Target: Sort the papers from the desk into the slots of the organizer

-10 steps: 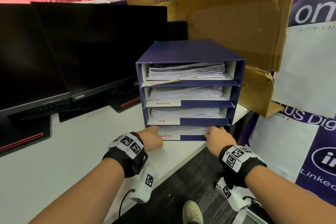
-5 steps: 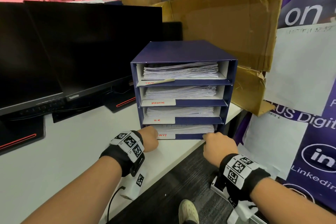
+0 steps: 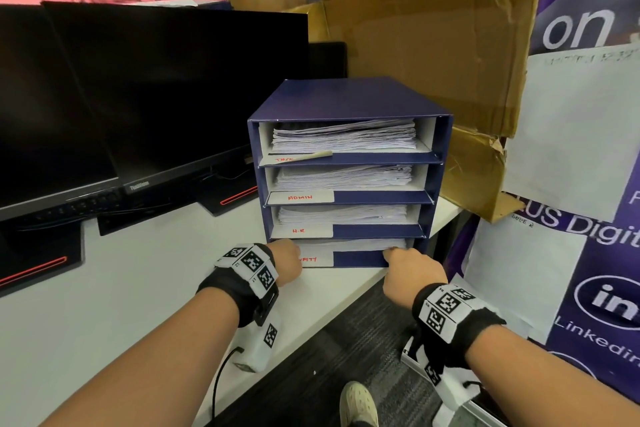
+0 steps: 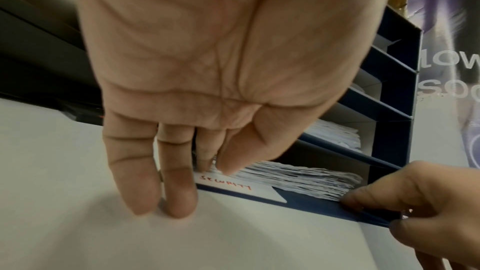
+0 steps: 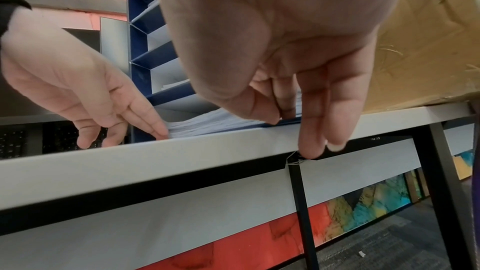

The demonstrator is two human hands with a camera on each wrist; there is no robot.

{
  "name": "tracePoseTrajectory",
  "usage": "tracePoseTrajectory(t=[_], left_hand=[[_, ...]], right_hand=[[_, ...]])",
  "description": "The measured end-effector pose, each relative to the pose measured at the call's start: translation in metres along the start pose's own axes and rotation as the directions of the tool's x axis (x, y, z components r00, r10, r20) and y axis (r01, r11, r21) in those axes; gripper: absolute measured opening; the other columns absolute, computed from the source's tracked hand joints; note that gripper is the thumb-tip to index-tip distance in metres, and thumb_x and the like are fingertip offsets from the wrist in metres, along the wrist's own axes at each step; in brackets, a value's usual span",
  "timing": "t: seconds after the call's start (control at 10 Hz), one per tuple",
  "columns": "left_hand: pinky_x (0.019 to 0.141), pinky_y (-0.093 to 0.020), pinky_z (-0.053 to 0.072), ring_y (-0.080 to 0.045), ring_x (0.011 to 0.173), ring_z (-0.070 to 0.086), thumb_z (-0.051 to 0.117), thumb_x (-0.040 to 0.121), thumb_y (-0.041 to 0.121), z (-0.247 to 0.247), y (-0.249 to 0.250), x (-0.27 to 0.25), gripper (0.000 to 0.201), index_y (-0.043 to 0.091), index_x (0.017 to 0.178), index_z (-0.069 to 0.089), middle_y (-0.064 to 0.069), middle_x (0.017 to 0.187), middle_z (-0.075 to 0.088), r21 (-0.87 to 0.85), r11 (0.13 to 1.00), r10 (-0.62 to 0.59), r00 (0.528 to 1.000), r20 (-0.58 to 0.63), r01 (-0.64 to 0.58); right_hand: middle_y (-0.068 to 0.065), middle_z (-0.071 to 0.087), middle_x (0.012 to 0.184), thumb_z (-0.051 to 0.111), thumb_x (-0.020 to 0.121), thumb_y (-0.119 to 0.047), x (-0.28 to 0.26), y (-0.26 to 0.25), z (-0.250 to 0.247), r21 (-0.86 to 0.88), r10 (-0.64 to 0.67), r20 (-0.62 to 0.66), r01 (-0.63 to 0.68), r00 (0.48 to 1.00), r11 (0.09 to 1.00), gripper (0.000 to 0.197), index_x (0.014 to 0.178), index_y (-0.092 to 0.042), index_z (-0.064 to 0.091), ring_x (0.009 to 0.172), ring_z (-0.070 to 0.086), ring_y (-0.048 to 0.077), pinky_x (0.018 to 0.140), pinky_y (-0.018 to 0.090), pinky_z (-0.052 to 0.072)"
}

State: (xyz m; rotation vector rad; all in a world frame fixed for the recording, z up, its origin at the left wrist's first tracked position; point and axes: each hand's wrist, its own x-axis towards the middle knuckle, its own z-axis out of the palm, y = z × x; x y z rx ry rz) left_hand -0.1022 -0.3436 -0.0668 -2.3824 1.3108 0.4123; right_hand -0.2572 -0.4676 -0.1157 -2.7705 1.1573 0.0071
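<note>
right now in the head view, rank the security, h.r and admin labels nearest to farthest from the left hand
1. security label, lowest, right beside the left hand
2. h.r label, one level up
3. admin label, two levels up

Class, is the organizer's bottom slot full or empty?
Not empty: a paper stack lies inside the bottom slot, behind its SECURITY label.
</note>
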Motion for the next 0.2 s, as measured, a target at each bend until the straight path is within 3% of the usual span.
tracePoseTrajectory(t=[0.1,0.2], left_hand=[[0.084,-0.024,0.049,-0.024,0.096,0.06,0.044,0.096,0.002,0.001,-0.0016,-0.0055,0.034,-0.005,0.129,0.051,-0.02,0.123,0.057,-0.397,0.912,-0.096,0.995,0.038,0.103],[0.048,-0.014,0.041,-0.008,0.057,0.049,0.045,0.094,0.004,0.0031,-0.0106,-0.0096,0.032,0.0,0.121,0.061,-0.007,0.09,0.06,-0.622,0.781,-0.117,0.991,-0.059,0.055]], right_hand=[[0.006,0.062,0.111,0.047,0.084,-0.017,-0.003,0.0021,-0.004,0.035,0.001,0.027,-0.002,1.0,0.999,0.033,0.116,-0.018,0.056,0.097,0.063,0.027,0.083,0.037,0.053],[0.006,0.063,0.109,0.047,0.085,-0.019,-0.0052,0.0046,-0.011,0.057,-0.001,-0.012,0.002,1.0,0.998,0.031,0.113,-0.017,0.061,0.096,0.063,0.027,0.081,0.035,0.052]])
